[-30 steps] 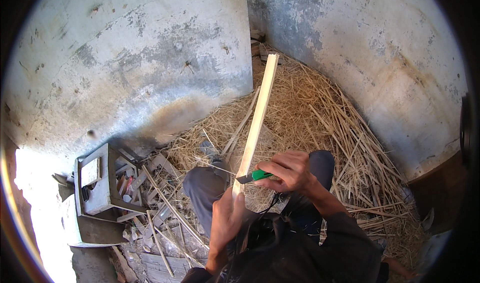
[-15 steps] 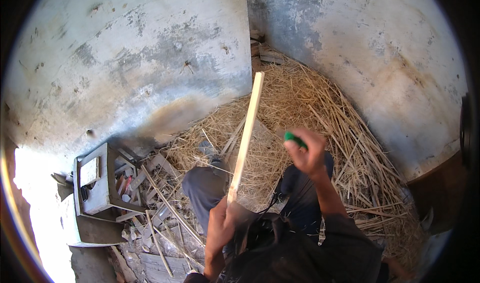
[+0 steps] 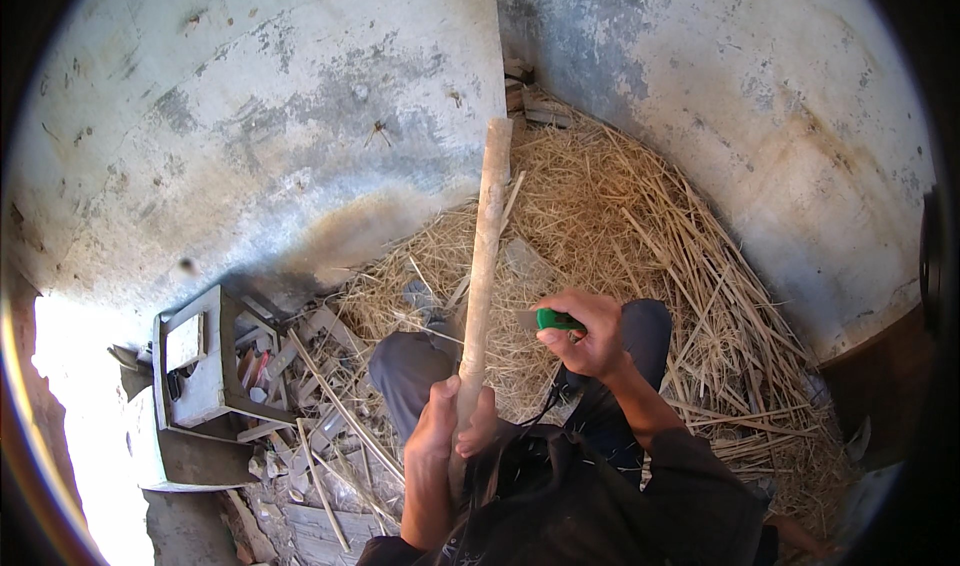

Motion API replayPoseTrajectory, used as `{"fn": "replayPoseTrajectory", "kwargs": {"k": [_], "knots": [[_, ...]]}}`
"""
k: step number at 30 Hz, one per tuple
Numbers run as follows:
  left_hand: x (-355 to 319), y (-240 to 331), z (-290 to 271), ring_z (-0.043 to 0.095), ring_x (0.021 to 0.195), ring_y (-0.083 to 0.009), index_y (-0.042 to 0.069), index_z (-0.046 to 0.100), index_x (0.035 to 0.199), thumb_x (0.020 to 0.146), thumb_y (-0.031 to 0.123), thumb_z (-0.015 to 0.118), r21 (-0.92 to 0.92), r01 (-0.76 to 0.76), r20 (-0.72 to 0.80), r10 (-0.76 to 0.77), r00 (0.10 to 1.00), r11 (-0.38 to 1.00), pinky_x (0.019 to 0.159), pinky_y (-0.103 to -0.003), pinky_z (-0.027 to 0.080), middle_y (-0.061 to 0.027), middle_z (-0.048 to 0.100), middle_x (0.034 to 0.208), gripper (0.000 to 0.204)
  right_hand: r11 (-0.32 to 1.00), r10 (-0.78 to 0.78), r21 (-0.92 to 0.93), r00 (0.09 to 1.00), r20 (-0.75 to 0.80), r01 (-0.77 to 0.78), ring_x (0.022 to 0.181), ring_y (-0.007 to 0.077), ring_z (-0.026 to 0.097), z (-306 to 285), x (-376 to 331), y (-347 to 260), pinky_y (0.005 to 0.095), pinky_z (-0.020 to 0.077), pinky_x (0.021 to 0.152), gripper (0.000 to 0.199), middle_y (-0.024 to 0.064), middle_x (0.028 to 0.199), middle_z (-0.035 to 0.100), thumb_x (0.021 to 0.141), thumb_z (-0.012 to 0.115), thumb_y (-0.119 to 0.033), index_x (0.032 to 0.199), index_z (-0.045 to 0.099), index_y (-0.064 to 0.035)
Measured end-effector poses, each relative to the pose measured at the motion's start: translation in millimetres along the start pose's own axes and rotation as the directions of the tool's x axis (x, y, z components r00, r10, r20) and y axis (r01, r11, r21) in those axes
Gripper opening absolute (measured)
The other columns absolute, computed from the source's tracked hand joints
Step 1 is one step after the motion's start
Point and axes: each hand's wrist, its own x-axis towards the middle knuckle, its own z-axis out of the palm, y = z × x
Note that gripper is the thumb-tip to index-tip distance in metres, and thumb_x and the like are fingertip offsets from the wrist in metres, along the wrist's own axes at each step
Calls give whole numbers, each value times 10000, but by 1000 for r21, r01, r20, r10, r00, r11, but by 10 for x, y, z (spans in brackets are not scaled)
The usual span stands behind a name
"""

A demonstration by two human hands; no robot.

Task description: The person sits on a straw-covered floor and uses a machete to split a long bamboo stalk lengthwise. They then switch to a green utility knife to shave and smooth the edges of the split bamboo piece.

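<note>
My left hand is wrapped round the lower part of a long, tan wooden stick, with its thumb along the side. The stick rises between my knees, its rough, mottled face toward me and its top tilted slightly right. To the right of it, my right hand grips a green-handled knife. A short blade points left toward the stick, with a gap between them. The stick's lowest end lies in shadow against my dark clothes.
Straw and shavings cover the floor ahead, with thin split strips heaped along the right wall. A worn wooden stool lies tipped at left among scraps. Pale, peeling walls meet in the corner ahead.
The stick has been turned from its pale, smooth face to its rougher tan face, and it stands more upright. My right hand has moved left and slightly down with the knife, whose blade now shows.
</note>
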Motion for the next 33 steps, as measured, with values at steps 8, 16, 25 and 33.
{"fn": "replayPoseTrajectory", "kwargs": {"k": [8, 16, 25, 33], "knots": [[45, 40, 27, 362, 311, -142, 85, 460, 715, 1034, 697, 422, -50, 71, -35, -73, 997, 996, 289, -286, 361, -26, 397, 461, 690, 998, 36, 52, 999, 17, -37, 722, 219, 759, 24, -32, 13, 321, 590, 632, 261, 119, 841, 746, 946, 800, -236, 1043, 744, 0], [-21, 185, 331, 460, 472, -60, 44, 595, 965, 1128, 489, 492, 539, -72, -195, 208, 958, 839, 422, -229, 352, 17, 511, 670, 485, 995, -81, -45, 994, 77, 84, 648, 244, 717, 79, 5, -21, 346, 545, 577, 303, 97, 800, 733, 900, 836, -286, 1024, 760, -21], [-77, 107, 451, 388, 553, -11, 31, 648, 1088, 1146, 389, 526, 624, -152, -217, 357, 908, 766, 508, -225, 261, 91, 473, 694, 383, 964, -204, -150, 972, 115, 220, 569, 211, 670, 131, -54, -25, 346, 512, 521, 357, 55, 743, 708, 864, 871, -349, 1017, 772, -42], [-188, 208, 604, 522, 843, -36, 22, 661, 1089, 1148, 247, 505, 525, -83, -279, 263, 924, 847, 744, -222, 426, 39, 635, 927, 279, 943, -252, -202, 963, 91, 266, 532, 180, 645, 121, -48, -48, 321, 486, 492, 350, 23, 704, 690, 869, 869, -371, 979, 771, -54]]}}
